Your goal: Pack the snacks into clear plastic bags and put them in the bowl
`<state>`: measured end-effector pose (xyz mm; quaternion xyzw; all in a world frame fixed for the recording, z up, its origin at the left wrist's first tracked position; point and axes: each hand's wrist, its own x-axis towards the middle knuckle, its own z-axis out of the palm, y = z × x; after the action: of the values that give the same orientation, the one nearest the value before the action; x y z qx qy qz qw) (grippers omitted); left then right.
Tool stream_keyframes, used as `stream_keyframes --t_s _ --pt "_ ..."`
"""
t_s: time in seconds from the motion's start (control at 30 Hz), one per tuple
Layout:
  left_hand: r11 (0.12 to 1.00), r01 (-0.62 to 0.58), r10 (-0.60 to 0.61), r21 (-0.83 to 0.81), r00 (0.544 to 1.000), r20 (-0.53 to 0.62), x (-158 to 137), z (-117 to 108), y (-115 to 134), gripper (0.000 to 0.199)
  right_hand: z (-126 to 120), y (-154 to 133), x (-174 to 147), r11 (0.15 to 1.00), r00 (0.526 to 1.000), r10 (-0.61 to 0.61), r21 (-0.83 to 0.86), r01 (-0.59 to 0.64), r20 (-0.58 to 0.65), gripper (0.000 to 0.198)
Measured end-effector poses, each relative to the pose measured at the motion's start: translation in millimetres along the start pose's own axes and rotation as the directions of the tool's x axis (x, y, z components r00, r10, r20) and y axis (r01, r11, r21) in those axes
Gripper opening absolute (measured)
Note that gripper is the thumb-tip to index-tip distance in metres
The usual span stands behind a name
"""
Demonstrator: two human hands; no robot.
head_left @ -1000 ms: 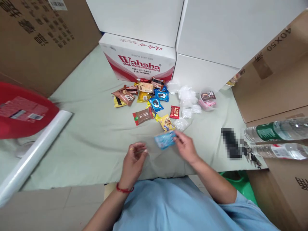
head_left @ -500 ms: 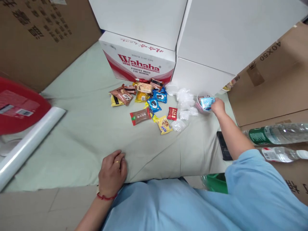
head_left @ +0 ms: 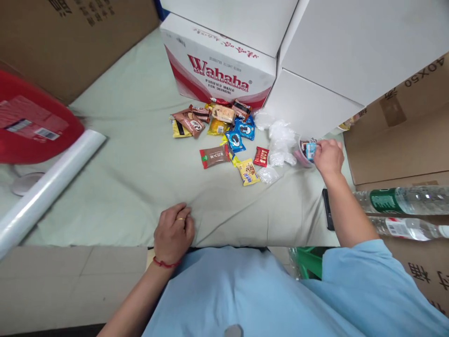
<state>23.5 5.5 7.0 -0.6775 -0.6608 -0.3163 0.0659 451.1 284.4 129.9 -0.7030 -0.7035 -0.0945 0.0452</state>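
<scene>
At the far right of the cloth, my right hand (head_left: 329, 157) is closed on the edge of a small light-blue snack packet (head_left: 310, 150). The packet is at the mouth of a clear plastic tub (head_left: 303, 158) with a pinkish side; a dark wrapper shows inside, and my fingers partly cover both. My left hand (head_left: 174, 231), with a ring and a red bracelet, rests near the cloth's front edge, fingers loosely curled and holding nothing. Between the hands lie a brown-and-red packet (head_left: 214, 157), a yellow cookie packet (head_left: 249, 172), a red packet (head_left: 261, 157) and blue packets (head_left: 235, 141).
Crumpled clear plastic (head_left: 281, 140) lies left of the tub. Behind stand a Wahaha carton (head_left: 224, 70) and white boxes (head_left: 322, 47). A red container (head_left: 35, 121) and a white roll (head_left: 56, 182) lie left. A dark phone-like object (head_left: 328, 210) and plastic bottles (head_left: 414, 200) are right.
The camera view has shifted, moving the scene up and rightward in the picture. My right hand now covers more of the blue packet at the tub. My left hand stays resting on the cloth.
</scene>
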Motion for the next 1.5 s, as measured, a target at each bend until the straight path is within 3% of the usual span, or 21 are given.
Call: stream_keyframes --t_s 0.07,0.1,0.17,0.2,0.23,0.27,0.33,0.4,0.43,0.5,0.6,0.63,0.7,0.83,0.97,1.1,1.2,1.27,1.37,1.5 --pt "1.0 -0.001 0.001 -0.008 1.0 -0.007 -0.2 0.5 -0.2 0.018 -0.5 -17.4 -17.0 0.957 0.967 -0.254 0.148 0.248 0.025 0.032" --pt "1.0 -0.001 0.001 -0.014 1.0 -0.01 -0.2 0.9 -0.4 0.017 1.7 -27.0 -26.6 0.889 0.91 -0.412 0.238 0.39 0.047 0.03" --pt "0.999 -0.003 0.002 -0.044 1.0 -0.016 -0.3 1.1 -1.1 0.017 9.6 -45.5 -45.3 0.718 0.746 -0.659 0.376 0.586 0.094 0.027" --pt "0.997 -0.003 0.002 -0.072 1.0 -0.017 -0.5 0.6 -1.5 0.017 14.5 -53.2 -53.4 0.674 0.691 -0.711 0.402 0.62 0.128 0.027" --pt "0.994 0.0 -0.002 -0.11 1.0 -0.017 -0.6 -0.6 -1.8 0.017 19.4 -59.4 -60.5 0.667 0.67 -0.724 0.41 0.622 0.162 0.028" --pt "0.988 0.011 -0.014 -0.156 1.0 -0.016 -0.8 -2.7 -1.9 0.017 23.8 -64.0 -66.8 0.685 0.68 -0.709 0.414 0.6 0.187 0.027" --pt "0.964 0.076 -0.082 -0.255 0.997 -0.011 -0.9 -9.0 -0.7 0.016 29.9 -68.9 -78.1 0.734 0.759 -0.627 0.457 0.502 0.173 0.021" --pt "0.919 0.188 -0.197 -0.347 0.98 0.008 0.7 -17.0 4.0 0.014 31.3 -72.2 -91.5 0.723 0.864 -0.493 0.599 0.343 0.101 0.014" --pt "0.886 0.246 -0.255 -0.393 0.966 0.029 2.8 -20.8 8.2 0.012 30.2 -75.1 -99.8 0.674 0.916 -0.394 0.703 0.23 0.078 0.012" --pt "0.799 0.34 -0.334 -0.497 0.937 0.103 10.1 -26.7 20.4 0.011 25.5 -86.6 -119.2 0.454 0.974 -0.179 0.89 -0.046 0.142 0.016" --pt "0.632 0.418 -0.341 -0.652 0.906 0.251 29.7 -27.1 45.8 0.011 15.8 -118.4 -148.8 0.042 0.925 -0.055 0.927 -0.374 0.375 0.033" --pt "0.579 0.425 -0.323 -0.696 0.903 0.283 37.8 -24.8 54.6 0.012 12.9 -131.1 -157.0 -0.041 0.901 -0.069 0.901 -0.432 0.428 0.037" --pt "0.486 0.453 -0.275 -0.748 0.891 0.361 54.1 -16.9 70.3 0.016 8.0 -155.9 -169.6 -0.127 0.864 -0.118 0.855 -0.502 0.489 0.04" --pt "0.348 0.602 -0.311 -0.719 0.797 0.517 75.6 4.0 83.8 0.036 1.4 -187.4 -180.6 -0.154 0.822 -0.24 0.815 -0.558 0.517 0.038" --pt "0.195 0.691 -0.319 -0.696 0.715 0.622 75.4 15.5 72.0 0.023 -2.2 -186.2 -175.0 -0.156 0.815 -0.274 0.813 -0.562 0.511 0.036" --pt "-0.099 0.712 -0.408 -0.695 0.608 0.681 69.8 11.9 54.7 0.03 -3.1 -169.8 -162.0 -0.109 0.803 -0.261 0.81 -0.576 0.536 0.035" --pt "-0.325 0.691 -0.378 -0.646 0.531 0.758 69.7 5.5 50.3 0.038 -3.9 -164.0 -155.8 -0.07 0.776 -0.293 0.797 -0.601 0.559 0.034" --pt "-0.426 0.673 -0.348 -0.605 0.495 0.796 70.8 2.3 51.7 0.04 -5.5 -165.5 -154.8 -0.073 0.769 -0.307 0.792 -0.606 0.561 0.034" --pt "-0.463 0.667 -0.327 -0.583 0.483 0.812 71.9 0.8 57.6 0.044 -8.1 -173.1 -157.6 -0.105 0.765 -0.328 0.784 -0.612 0.554 0.033" --pt "-0.397 0.733 -0.337 -0.552 0.443 0.831 71.8 5.6 65.0 0.045 -5.6 -185.9 -167.3 -0.096 0.741 -0.395 0.777 -0.622 0.544 0.034"
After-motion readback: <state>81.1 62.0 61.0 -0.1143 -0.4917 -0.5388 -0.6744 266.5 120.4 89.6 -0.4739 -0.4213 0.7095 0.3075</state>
